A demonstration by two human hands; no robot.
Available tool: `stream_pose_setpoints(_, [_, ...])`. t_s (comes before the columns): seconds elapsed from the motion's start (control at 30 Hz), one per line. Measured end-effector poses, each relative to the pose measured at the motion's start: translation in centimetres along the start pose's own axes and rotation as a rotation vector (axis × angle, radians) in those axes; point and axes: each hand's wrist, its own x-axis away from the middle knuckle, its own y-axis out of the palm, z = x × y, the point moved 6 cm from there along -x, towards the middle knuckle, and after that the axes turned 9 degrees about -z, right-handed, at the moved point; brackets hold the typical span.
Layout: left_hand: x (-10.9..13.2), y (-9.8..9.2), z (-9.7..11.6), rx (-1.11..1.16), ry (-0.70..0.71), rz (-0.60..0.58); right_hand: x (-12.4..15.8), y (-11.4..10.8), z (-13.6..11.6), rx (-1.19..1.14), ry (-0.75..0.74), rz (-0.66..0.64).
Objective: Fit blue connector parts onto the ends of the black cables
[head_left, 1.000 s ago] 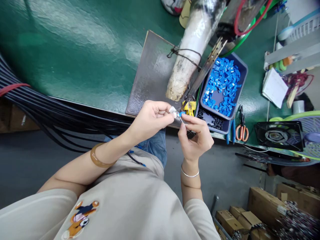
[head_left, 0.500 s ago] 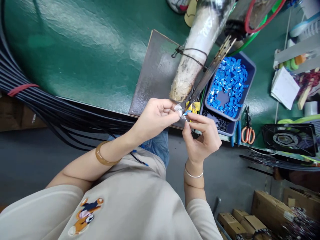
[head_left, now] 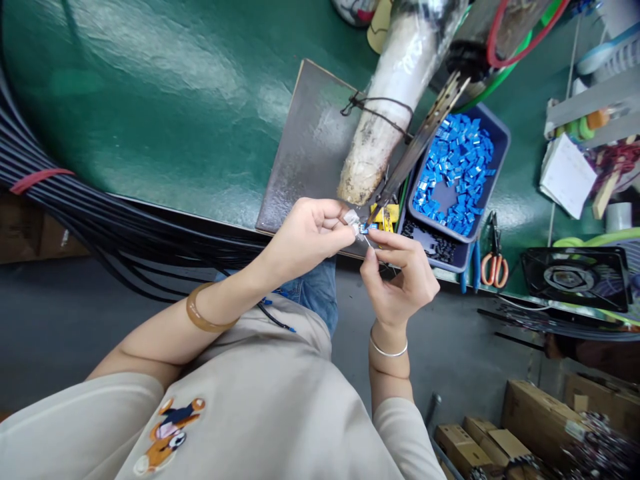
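Note:
My left hand (head_left: 317, 230) pinches a small whitish piece (head_left: 351, 219) over the front edge of the table. Against that piece, between my hands, shows a small blue part (head_left: 367, 228). My right hand (head_left: 400, 273) is closed, thumb and fingertips together on a thin silvery wire (head_left: 368, 241) that points at the blue part. Just above my fingertips is the tip of a soldering iron (head_left: 400, 173). A wrapped whitish tube (head_left: 370, 147), tied with dark wire, ends close above my left fingers.
A tray of blue parts (head_left: 457, 177) overlaps another with black pieces (head_left: 443, 250). Orange-handled pliers (head_left: 495, 267), a black fan (head_left: 575, 279) and papers (head_left: 567, 177) lie to the right. A dark board (head_left: 310, 133) sits under the tube; black cables (head_left: 125, 227) run along the left edge.
Both hands have shifted very slightly left. More of the blue part shows between them, and my right fingertips have moved a little down from the iron's tip.

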Motion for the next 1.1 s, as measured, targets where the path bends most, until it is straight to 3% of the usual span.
stream_pose_setpoints(1.1, [0.4,0.32,0.61,-0.145,0.053,0.026,-0.59,-0.22,-0.65,0.095,0.057,0.014])
